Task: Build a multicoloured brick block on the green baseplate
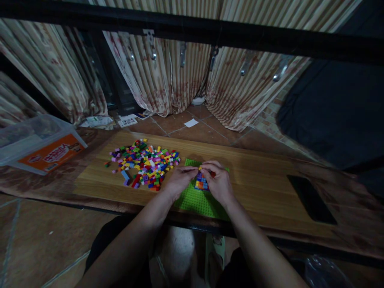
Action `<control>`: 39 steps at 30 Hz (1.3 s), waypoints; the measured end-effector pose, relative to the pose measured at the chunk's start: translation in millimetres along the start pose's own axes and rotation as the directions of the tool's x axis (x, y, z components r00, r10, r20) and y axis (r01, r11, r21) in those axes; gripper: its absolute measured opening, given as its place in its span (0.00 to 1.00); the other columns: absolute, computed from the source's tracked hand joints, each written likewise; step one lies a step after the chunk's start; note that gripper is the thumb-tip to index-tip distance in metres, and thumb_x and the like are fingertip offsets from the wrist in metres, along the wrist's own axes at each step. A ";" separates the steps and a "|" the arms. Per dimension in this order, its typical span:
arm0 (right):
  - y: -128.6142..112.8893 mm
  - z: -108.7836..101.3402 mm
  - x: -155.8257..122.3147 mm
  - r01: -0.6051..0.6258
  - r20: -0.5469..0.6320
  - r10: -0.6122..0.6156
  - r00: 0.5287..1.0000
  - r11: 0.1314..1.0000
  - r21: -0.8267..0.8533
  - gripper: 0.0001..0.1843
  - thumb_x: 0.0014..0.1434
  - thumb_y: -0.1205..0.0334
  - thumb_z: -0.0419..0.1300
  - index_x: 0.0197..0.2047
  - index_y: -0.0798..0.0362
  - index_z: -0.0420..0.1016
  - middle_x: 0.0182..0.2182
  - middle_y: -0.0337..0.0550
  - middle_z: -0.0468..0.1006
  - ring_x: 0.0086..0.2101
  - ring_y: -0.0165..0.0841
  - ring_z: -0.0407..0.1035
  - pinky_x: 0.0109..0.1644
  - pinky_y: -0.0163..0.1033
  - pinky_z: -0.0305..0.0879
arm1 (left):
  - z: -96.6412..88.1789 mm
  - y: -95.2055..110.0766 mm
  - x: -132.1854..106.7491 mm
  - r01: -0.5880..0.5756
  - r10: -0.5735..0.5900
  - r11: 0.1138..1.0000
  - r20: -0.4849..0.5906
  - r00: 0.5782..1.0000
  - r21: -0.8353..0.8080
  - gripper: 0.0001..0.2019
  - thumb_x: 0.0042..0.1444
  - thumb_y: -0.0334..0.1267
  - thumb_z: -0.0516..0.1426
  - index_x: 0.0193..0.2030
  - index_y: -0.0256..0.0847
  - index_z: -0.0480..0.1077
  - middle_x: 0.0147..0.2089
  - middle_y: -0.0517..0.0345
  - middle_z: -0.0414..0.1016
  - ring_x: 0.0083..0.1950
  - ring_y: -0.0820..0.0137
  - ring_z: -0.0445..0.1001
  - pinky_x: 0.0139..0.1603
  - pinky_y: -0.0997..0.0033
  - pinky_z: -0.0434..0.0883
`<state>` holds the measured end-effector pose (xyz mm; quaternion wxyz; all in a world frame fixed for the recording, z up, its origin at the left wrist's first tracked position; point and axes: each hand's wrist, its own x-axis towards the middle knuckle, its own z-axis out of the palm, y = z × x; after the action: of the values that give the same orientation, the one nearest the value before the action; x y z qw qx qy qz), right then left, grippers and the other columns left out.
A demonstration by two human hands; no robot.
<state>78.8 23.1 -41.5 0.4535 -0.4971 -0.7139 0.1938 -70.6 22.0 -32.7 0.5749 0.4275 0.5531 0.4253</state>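
Note:
A green studded baseplate [196, 204] lies on the wooden board in front of me. On it stands a small block of toy bricks [201, 183] in blue, orange, yellow and purple, partly covered by my fingers. My left hand [180, 181] comes in from the left with its fingers pinched together. From the other side, my right hand [220, 182] curls over the block, thumb and fingertips closed. A tiny yellow brick [200, 169] shows where the fingertips of both hands meet. Exactly how each finger grips it is hard to see.
A loose pile of colourful bricks [150, 162] spreads left of the baseplate. A clear plastic box [45, 144] with an orange label stands at far left. A black phone-like slab [311, 199] lies on the right of the wooden board [258, 192]. Curtains hang beyond.

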 end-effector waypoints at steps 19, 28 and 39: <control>5.9 3.8 -0.7 -0.044 -0.005 0.043 0.999 0.992 -0.122 0.09 0.56 0.61 0.59 0.37 0.49 0.81 0.42 0.46 0.78 0.45 0.40 0.69 0.52 0.47 0.63 | 4.6 -3.7 -7.7 -0.227 0.229 0.856 0.052 0.972 0.464 0.13 0.54 0.34 0.55 0.41 0.47 0.79 0.31 0.59 0.78 0.31 0.68 0.71 0.36 0.73 0.65; 16.9 10.5 4.1 -0.358 0.031 0.357 0.933 0.927 0.110 0.14 0.54 0.51 0.59 0.37 0.50 0.81 0.34 0.43 0.82 0.36 0.38 0.75 0.42 0.42 0.68 | 7.8 -0.2 -12.9 -0.203 0.224 0.852 0.015 0.975 0.482 0.13 0.53 0.33 0.56 0.41 0.47 0.79 0.21 0.60 0.70 0.27 0.68 0.67 0.33 0.73 0.61; 14.0 19.5 7.8 -0.491 0.034 0.499 0.866 0.835 0.248 0.10 0.47 0.55 0.62 0.29 0.51 0.81 0.26 0.42 0.82 0.28 0.36 0.74 0.36 0.41 0.68 | 12.8 -2.0 -17.9 -0.235 0.250 0.742 0.066 0.966 0.628 0.16 0.57 0.34 0.51 0.48 0.45 0.76 0.29 0.54 0.76 0.31 0.65 0.71 0.36 0.70 0.64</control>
<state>69.2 39.5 -58.1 0.4577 -0.6069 -0.5241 0.3841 -58.3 4.0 -29.5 0.3322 0.6585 0.6093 0.2911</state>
